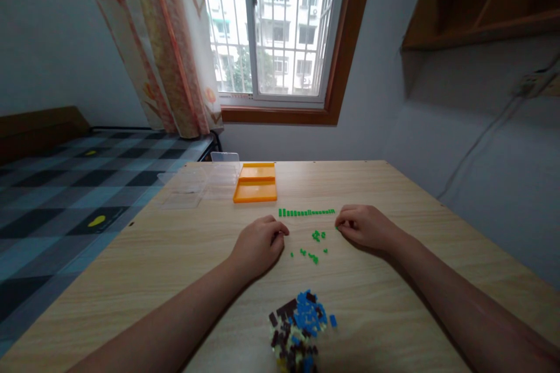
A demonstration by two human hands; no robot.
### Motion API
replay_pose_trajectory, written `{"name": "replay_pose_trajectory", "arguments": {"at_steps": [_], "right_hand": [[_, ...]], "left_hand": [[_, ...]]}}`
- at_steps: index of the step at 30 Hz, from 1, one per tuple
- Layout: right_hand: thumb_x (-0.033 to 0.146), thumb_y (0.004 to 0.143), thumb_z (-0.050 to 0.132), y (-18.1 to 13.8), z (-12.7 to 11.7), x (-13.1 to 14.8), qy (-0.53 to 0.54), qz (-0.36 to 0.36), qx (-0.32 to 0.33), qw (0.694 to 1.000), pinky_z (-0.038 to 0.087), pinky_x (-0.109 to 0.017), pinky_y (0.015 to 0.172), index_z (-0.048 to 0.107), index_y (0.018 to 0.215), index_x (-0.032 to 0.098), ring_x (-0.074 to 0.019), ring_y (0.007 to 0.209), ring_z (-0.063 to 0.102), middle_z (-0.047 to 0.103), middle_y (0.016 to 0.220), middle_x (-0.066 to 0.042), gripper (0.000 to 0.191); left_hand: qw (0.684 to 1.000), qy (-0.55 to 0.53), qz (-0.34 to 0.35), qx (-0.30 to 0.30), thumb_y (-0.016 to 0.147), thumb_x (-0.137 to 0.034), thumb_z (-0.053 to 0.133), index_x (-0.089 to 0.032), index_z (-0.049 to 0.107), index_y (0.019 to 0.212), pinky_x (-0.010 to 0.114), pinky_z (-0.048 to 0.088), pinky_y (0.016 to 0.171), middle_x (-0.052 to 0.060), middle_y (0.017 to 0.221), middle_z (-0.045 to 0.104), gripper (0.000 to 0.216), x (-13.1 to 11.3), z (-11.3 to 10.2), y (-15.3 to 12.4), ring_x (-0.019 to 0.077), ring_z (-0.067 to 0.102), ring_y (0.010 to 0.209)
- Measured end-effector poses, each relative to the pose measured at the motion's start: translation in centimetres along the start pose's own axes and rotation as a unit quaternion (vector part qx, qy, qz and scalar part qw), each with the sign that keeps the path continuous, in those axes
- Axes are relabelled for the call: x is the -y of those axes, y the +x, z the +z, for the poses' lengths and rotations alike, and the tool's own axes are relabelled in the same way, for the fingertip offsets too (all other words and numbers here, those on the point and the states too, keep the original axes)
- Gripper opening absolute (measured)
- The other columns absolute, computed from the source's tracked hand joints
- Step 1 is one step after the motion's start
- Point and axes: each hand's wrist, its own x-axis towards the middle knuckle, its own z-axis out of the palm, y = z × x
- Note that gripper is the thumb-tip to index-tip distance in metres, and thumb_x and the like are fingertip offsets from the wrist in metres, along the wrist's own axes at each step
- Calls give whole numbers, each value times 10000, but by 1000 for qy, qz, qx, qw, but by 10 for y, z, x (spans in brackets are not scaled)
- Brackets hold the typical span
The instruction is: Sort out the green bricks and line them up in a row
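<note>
Small green building bricks [306, 213] lie in a straight row across the table, the larger ones at the left end. Below the row several loose tiny green bricks [315, 236] are scattered between my hands. My left hand [261, 245] rests on the table left of them, fingers curled, with no brick visible in it. At the right end of the row my right hand [361, 226] has thumb and fingers pinched together, a speck of green showing at the fingertips. A mixed pile of blue, dark brown and pale bricks [310, 315] lies nearest to me.
An orange two-part tray [255, 200] stands at the far left of the wooden table [394, 315]. Beside it are clear plastic boxes [181, 195]. A bed with a checked cover [100, 180] adjoins on the left; a wall [490, 128] rises on the right.
</note>
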Motion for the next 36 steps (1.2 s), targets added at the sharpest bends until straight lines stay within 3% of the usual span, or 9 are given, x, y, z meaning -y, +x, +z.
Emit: {"name": "replay_pose_trajectory", "arguments": {"at_steps": [5,10,17,27,36], "right_hand": [[146,824,572,0,0,-18,-29,27,0,999,432,-232,666,756,866,223,-135,724,630,712,842,-18,204],[217,889,578,2,4,-30,-51,71,-39,995,435,-249,692,760,916,227,-153,785,644,727,905,-31,184],[254,887,587,0,0,-25,-33,73,-53,995,444,-241,651,772,885,221,-139,719,636,726,878,-31,188],[256,924,584,9,15,-29,-60,96,-69,991,457,-267,732,775,929,236,-174,854,671,745,945,-30,192],[281,916,586,11,18,-26,-53,127,-103,985,458,-273,716,767,977,216,-173,816,662,743,931,-36,202]], "left_hand": [[1000,-3,5,-2,855,-100,551,-223,748,918,297,477,781,33,930,676,241,0,0,0,192,644,873],[1000,1,4,2,860,-102,545,-226,749,928,314,483,811,35,952,680,248,0,0,0,199,645,893],[1000,1,3,-1,862,-106,544,-220,751,926,308,490,806,41,941,683,245,-1,-1,0,197,649,893],[1000,2,11,-4,860,-111,544,-226,747,926,312,486,814,33,936,682,243,2,1,0,200,650,890],[1000,-3,5,-5,857,-102,548,-225,748,919,310,482,806,32,938,681,243,0,0,0,193,648,879]]}}
